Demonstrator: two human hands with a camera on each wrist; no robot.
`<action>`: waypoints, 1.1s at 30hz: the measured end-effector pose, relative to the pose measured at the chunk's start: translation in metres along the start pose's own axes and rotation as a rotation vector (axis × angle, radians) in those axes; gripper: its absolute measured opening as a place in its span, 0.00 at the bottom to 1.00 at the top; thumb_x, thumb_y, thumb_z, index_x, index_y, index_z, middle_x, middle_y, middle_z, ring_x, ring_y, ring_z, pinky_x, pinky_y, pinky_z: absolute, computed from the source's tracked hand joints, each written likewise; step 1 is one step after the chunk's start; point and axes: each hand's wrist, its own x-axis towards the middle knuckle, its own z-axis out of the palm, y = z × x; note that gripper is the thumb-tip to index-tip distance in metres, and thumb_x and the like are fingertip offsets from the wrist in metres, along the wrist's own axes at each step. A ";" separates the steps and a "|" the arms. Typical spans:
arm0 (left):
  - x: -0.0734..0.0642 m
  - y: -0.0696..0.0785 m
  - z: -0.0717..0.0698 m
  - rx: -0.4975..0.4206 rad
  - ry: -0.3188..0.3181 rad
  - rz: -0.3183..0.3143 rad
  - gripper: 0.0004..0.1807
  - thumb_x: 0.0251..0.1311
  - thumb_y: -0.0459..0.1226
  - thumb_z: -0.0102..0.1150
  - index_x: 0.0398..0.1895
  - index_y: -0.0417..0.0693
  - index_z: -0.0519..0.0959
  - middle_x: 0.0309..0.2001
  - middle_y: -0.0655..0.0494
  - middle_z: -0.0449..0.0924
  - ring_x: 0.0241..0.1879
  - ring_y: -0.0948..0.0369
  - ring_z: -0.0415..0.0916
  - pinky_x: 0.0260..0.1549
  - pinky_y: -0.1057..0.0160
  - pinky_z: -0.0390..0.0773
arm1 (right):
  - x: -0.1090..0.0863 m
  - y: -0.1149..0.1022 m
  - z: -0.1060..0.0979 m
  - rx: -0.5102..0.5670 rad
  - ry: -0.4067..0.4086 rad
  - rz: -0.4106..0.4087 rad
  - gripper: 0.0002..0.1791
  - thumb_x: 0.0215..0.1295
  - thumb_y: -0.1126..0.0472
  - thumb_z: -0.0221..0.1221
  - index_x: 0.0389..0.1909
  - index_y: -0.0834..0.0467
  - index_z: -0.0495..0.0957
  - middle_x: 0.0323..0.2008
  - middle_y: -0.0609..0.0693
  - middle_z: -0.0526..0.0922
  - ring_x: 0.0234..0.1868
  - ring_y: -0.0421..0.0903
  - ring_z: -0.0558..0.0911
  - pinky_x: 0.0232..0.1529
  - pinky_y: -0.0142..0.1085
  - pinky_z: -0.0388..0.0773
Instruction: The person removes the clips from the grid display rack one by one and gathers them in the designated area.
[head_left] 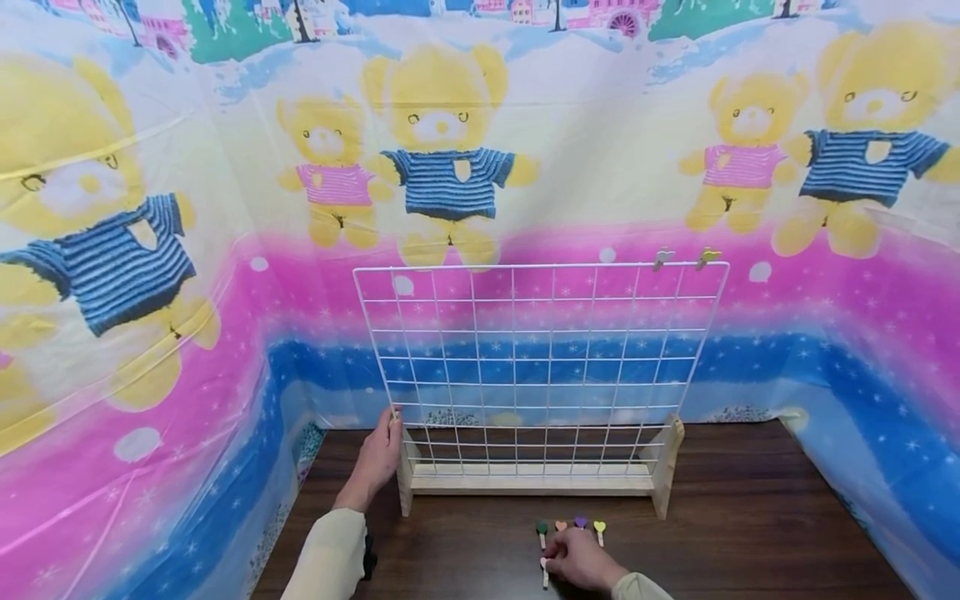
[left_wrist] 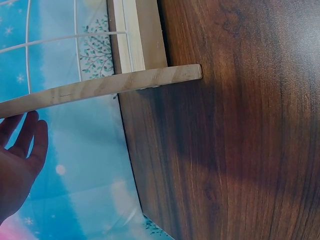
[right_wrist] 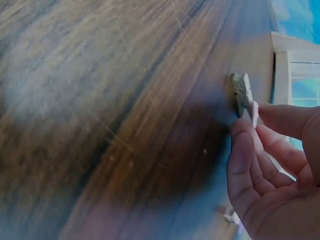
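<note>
A white wire grid rack [head_left: 532, 358] stands upright on a wooden base. My left hand [head_left: 377, 454] holds its left wooden leg [left_wrist: 125, 82] near the top; in the left wrist view several fingertips touch the leg, while the thumb is out of sight. Between thumb and fingers, my right hand [head_left: 585, 560] pinches a small clothespin [right_wrist: 241, 92] with a pale pink heart [right_wrist: 255, 115], low over the table. Just beyond that hand lie clothespins with a green heart [head_left: 542, 529], an orange heart [head_left: 561, 526], a purple heart [head_left: 581, 522] and a yellow heart [head_left: 600, 527].
Two clothespins, one pale [head_left: 663, 257] and one yellow [head_left: 707, 257], are clipped on the grid's top wire at the right. A dark wooden table [head_left: 757, 517] lies under everything. Behind and at the sides hangs a bear-print cloth [head_left: 585, 167].
</note>
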 end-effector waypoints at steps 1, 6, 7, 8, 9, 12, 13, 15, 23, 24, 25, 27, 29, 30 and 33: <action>0.000 0.000 0.000 0.004 0.001 -0.001 0.25 0.75 0.49 0.29 0.70 0.51 0.57 0.25 0.52 0.62 0.19 0.58 0.59 0.20 0.59 0.64 | -0.001 -0.002 -0.002 -0.017 0.009 -0.019 0.03 0.57 0.64 0.64 0.26 0.59 0.81 0.20 0.40 0.77 0.21 0.33 0.74 0.23 0.31 0.71; 0.000 0.001 0.000 0.017 0.007 0.009 0.23 0.75 0.48 0.29 0.69 0.53 0.58 0.24 0.52 0.62 0.19 0.58 0.59 0.20 0.60 0.64 | -0.002 -0.015 -0.025 -0.089 0.073 -0.086 0.02 0.56 0.65 0.64 0.29 0.60 0.81 0.20 0.40 0.77 0.21 0.32 0.73 0.22 0.30 0.71; 0.000 0.001 -0.001 0.017 0.006 0.011 0.23 0.75 0.48 0.29 0.69 0.53 0.58 0.24 0.52 0.62 0.19 0.58 0.59 0.20 0.60 0.64 | -0.002 -0.018 -0.032 -0.107 0.083 -0.089 0.03 0.57 0.65 0.64 0.29 0.60 0.81 0.21 0.40 0.77 0.21 0.32 0.73 0.23 0.30 0.70; 0.000 0.000 -0.001 0.017 0.005 0.012 0.23 0.75 0.48 0.29 0.69 0.53 0.58 0.24 0.52 0.62 0.19 0.58 0.59 0.20 0.60 0.64 | -0.002 -0.021 -0.039 -0.107 0.083 -0.085 0.03 0.57 0.64 0.64 0.30 0.60 0.81 0.21 0.40 0.77 0.22 0.34 0.74 0.23 0.30 0.71; 0.000 0.000 -0.001 0.018 0.005 0.014 0.23 0.75 0.48 0.29 0.69 0.53 0.58 0.24 0.52 0.62 0.19 0.58 0.59 0.20 0.60 0.64 | -0.002 -0.025 -0.047 -0.113 0.084 -0.084 0.03 0.58 0.64 0.63 0.32 0.60 0.82 0.23 0.40 0.78 0.23 0.34 0.74 0.23 0.31 0.71; 0.000 0.000 -0.001 0.022 0.004 0.020 0.24 0.75 0.48 0.29 0.69 0.52 0.59 0.24 0.53 0.61 0.18 0.58 0.58 0.20 0.60 0.63 | -0.003 -0.038 -0.071 -0.125 0.089 -0.084 0.04 0.60 0.62 0.63 0.34 0.58 0.81 0.24 0.42 0.79 0.23 0.36 0.76 0.24 0.31 0.72; 0.000 0.000 -0.001 0.024 0.004 0.023 0.24 0.75 0.48 0.29 0.68 0.51 0.59 0.24 0.53 0.61 0.18 0.59 0.58 0.20 0.60 0.63 | -0.004 -0.044 -0.079 -0.128 0.091 -0.085 0.04 0.60 0.61 0.63 0.34 0.57 0.81 0.24 0.41 0.79 0.24 0.36 0.76 0.24 0.31 0.73; 0.000 0.000 0.000 0.026 0.010 0.024 0.24 0.75 0.48 0.29 0.68 0.50 0.59 0.24 0.53 0.61 0.18 0.59 0.58 0.20 0.60 0.63 | -0.007 -0.055 -0.096 -0.150 0.107 -0.100 0.03 0.60 0.60 0.63 0.34 0.55 0.81 0.24 0.41 0.78 0.24 0.35 0.75 0.25 0.31 0.73; -0.001 0.000 0.000 0.022 0.011 0.017 0.24 0.75 0.48 0.29 0.69 0.51 0.58 0.23 0.52 0.61 0.18 0.58 0.58 0.20 0.59 0.63 | -0.018 -0.099 -0.161 -0.221 0.141 -0.185 0.04 0.63 0.56 0.61 0.37 0.50 0.81 0.28 0.40 0.79 0.28 0.35 0.76 0.29 0.32 0.75; -0.001 0.000 0.000 0.022 0.010 0.018 0.24 0.75 0.48 0.29 0.69 0.51 0.58 0.23 0.52 0.61 0.18 0.58 0.58 0.20 0.59 0.63 | -0.020 -0.105 -0.169 -0.234 0.152 -0.199 0.04 0.63 0.56 0.62 0.37 0.50 0.81 0.29 0.40 0.79 0.29 0.35 0.77 0.30 0.32 0.75; -0.001 0.001 0.000 0.025 0.010 0.020 0.24 0.76 0.48 0.29 0.69 0.51 0.58 0.23 0.52 0.61 0.18 0.58 0.58 0.20 0.59 0.63 | -0.021 -0.110 -0.176 -0.246 0.162 -0.210 0.05 0.63 0.56 0.62 0.37 0.50 0.82 0.29 0.40 0.79 0.29 0.35 0.77 0.30 0.32 0.75; -0.001 0.001 0.000 0.029 0.009 0.022 0.24 0.76 0.48 0.29 0.69 0.52 0.58 0.23 0.53 0.60 0.18 0.58 0.57 0.20 0.59 0.62 | -0.023 -0.122 -0.190 -0.258 0.182 -0.218 0.04 0.63 0.57 0.62 0.38 0.50 0.82 0.29 0.39 0.79 0.29 0.36 0.77 0.29 0.32 0.75; -0.001 0.001 0.000 0.032 0.009 0.025 0.24 0.76 0.48 0.29 0.69 0.51 0.58 0.23 0.53 0.60 0.18 0.58 0.57 0.20 0.59 0.62 | -0.025 -0.134 -0.203 -0.272 0.202 -0.224 0.05 0.63 0.57 0.62 0.38 0.51 0.82 0.29 0.40 0.79 0.28 0.37 0.77 0.28 0.32 0.75; -0.001 0.001 0.000 0.032 0.010 0.027 0.24 0.76 0.48 0.29 0.69 0.50 0.58 0.23 0.53 0.59 0.18 0.58 0.57 0.20 0.59 0.62 | -0.027 -0.139 -0.210 -0.283 0.213 -0.223 0.05 0.63 0.56 0.61 0.39 0.51 0.82 0.29 0.39 0.79 0.28 0.37 0.77 0.28 0.32 0.75; -0.001 0.001 0.000 0.025 0.012 0.028 0.25 0.75 0.49 0.29 0.69 0.50 0.58 0.23 0.53 0.61 0.18 0.58 0.58 0.20 0.59 0.63 | -0.030 -0.154 -0.228 -0.329 0.250 -0.241 0.07 0.64 0.56 0.61 0.40 0.52 0.82 0.30 0.39 0.81 0.30 0.37 0.77 0.30 0.33 0.76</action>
